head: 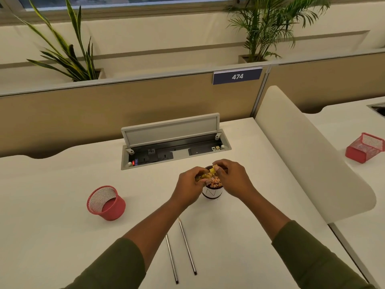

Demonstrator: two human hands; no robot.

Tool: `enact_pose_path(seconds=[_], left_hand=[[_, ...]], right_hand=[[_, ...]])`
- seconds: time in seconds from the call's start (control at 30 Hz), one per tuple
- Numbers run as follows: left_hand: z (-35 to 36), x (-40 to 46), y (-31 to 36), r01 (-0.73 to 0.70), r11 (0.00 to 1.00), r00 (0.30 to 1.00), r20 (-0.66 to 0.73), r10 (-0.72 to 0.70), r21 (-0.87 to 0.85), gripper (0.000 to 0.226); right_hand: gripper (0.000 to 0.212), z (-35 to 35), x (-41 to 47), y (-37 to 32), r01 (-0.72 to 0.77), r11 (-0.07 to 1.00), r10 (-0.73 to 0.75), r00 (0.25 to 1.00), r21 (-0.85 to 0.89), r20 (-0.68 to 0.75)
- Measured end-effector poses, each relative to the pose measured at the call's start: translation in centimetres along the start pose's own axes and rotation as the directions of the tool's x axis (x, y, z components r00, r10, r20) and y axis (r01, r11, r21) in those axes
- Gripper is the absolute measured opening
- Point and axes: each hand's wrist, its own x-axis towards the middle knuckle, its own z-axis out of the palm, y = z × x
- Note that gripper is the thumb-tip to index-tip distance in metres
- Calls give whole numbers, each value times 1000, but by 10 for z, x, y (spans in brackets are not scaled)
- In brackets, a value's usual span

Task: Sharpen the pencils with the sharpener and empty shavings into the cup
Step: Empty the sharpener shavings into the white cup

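Note:
A small white cup (212, 192) with a dark rim stands on the white desk (62, 236), filled near the top with orange-pink shavings (215, 182). Directly above it both hands hold a yellow sharpener (210, 173). My left hand (191, 184) grips its lower part at the cup's left side. My right hand (231, 176) pinches the upper yellow piece from the right. Two grey pencils (186, 246) lie side by side on the desk nearer to me, between my forearms.
A red mesh pen holder (106, 202) sits tilted on the desk to the left. An open cable box (173, 147) with sockets lies behind the cup. A white curved divider (308, 155) borders the right; another red mesh holder (365, 147) sits beyond it.

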Motion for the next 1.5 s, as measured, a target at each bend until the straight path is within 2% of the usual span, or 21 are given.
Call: enact_pose_path(seconds=[0.1, 0.2, 0.37, 0.47, 0.57, 0.8, 0.97, 1.23, 1.4, 1.5], left_hand=[[0, 5, 0, 37, 999, 999, -2, -37, 22, 30], [0, 12, -1, 25, 991, 999, 28, -29, 135, 30], [-4, 29, 6, -98, 946, 995, 64, 82, 309, 30], [-6, 41, 12, -202, 868, 978, 145, 152, 453, 31], [-6, 51, 17, -264, 822, 961, 212, 178, 505, 31], [-6, 57, 17, -199, 865, 976, 174, 131, 461, 33], [-8, 55, 16, -255, 839, 962, 216, 169, 481, 33], [-6, 44, 8, -173, 936, 983, 111, 145, 307, 30], [-7, 38, 3, -188, 932, 980, 124, 157, 311, 29], [-6, 37, 3, -147, 956, 987, 97, 126, 255, 28]], right_hand=[[26, 1, 1, 7, -38, 999, 38, 999, 32, -17], [26, 2, 1, 12, -73, 996, 75, 997, 40, -32], [26, 2, 0, 22, -99, 994, 102, 992, 39, -73], [26, 4, 1, 26, -98, 995, 100, 992, 33, -76], [26, 6, 1, 30, -95, 995, 97, 992, 24, -80], [28, 12, 3, 32, -90, 996, 90, 992, 7, -83], [29, 12, 0, 32, -58, 998, 59, 994, 11, -96], [29, 12, -6, 32, -60, 997, 65, 991, 39, -120], [31, 11, -9, 32, 86, 993, -92, 993, -80, -76], [31, 13, -9, 36, 74, 995, -80, 993, -62, -87]])
